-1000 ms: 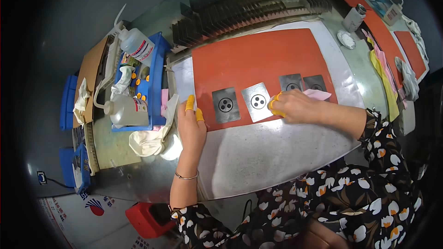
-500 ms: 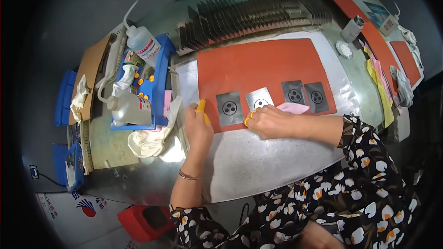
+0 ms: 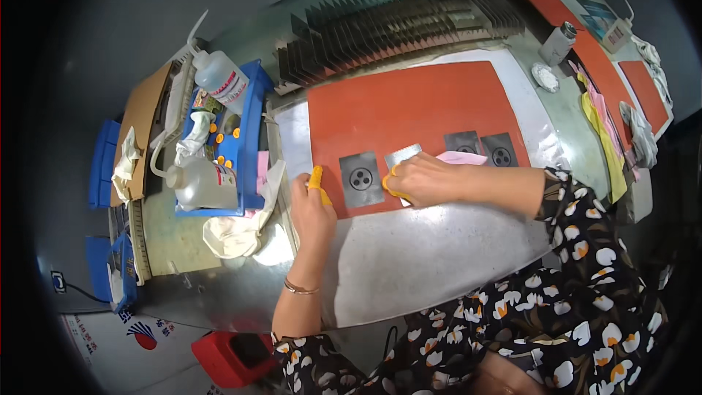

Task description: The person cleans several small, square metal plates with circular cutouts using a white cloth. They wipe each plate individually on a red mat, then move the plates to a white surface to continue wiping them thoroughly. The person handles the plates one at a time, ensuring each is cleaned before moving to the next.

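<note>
A: Bench state, please. Where are the hands?

B: Left hand (image 3: 313, 201) rests flat on the near left edge of the orange mat (image 3: 409, 113), fingers together, holding nothing; a yellow finger cot (image 3: 316, 178) covers one fingertip. Right hand (image 3: 424, 179) is curled down onto a grey metal plate (image 3: 404, 155), with yellow cots on its fingertips too. It presses on the plate; whether it actually grips it I cannot tell.

A: And the other plates?

B: One plate with three holes (image 3: 361, 178) lies between the two hands, untouched. Two more (image 3: 482, 148) lie side by side to the right, beyond a pink cloth (image 3: 462, 158) that sits just beside the right hand.

A: Progress?

B: Judging from the layout only: four plates in a row near the mat's near edge, one under the hand. I cannot tell which plates are finished; none looks visibly different.

A: Surroundings?

B: Blue tray (image 3: 245, 148) to the left holds two squeeze bottles (image 3: 196, 183). A white rag (image 3: 235, 230) lies near it. A slotted rack (image 3: 395, 25) of dark sheets runs along the far side.
</note>
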`<state>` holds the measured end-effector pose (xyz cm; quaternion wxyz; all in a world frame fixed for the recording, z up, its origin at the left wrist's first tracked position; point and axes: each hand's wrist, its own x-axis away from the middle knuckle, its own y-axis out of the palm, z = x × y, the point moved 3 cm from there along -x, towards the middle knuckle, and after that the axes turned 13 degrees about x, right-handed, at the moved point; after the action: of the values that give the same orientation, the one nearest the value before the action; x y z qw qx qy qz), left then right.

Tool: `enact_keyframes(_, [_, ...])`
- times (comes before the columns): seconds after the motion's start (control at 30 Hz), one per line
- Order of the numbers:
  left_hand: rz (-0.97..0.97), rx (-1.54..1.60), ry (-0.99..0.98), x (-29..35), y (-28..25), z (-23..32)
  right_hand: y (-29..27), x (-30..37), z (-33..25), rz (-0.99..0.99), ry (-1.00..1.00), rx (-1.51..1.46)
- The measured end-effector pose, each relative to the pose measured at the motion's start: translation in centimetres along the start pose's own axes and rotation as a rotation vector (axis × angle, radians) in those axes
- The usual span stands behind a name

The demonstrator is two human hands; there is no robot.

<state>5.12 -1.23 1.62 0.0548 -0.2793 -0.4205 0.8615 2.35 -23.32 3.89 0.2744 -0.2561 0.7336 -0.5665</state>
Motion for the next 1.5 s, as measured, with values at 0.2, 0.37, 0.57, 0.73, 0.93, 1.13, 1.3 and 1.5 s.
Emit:
enact_keyframes(0.2, [0.006,-0.042,-0.03,0.0,0.4,-0.3,-1.1,0.5,3.3,-0.043,0.114,0.04])
enact_keyframes(0.37, [0.041,-0.029,0.012,-0.3,0.0,0.5,-0.4,-2.2,3.8,0.019,0.002,0.05])
enact_keyframes(0.57, [-0.04,0.038,-0.128,-0.1,0.1,0.2,-0.6,-1.4,4.7,0.023,0.08,0.093])
enact_keyframes(0.73, [0.024,0.116,-0.062,0.5,0.2,-1.0,-0.7,-1.4,5.2,-0.031,0.077,0.094])
enact_keyframes(0.93, [0.048,0.223,-0.104,0.5,0.2,-1.5,-2.4,-0.3,3.3,0.018,0.1,0.082])
enact_keyframes(1.13, [0.028,0.321,-0.138,0.5,0.2,-1.8,2.0,-6.6,-4.0,-0.049,-0.022,0.003])
enact_keyframes(1.3, [0.037,0.296,-0.075,1.2,-0.5,-2.4,0.9,-5.1,-3.5,-0.1,-0.047,0.008])
enact_keyframes(1.5, [0.085,0.381,-0.091,0.4,0.2,-1.5,2.3,-7.0,-4.7,0.003,-0.031,0.045])
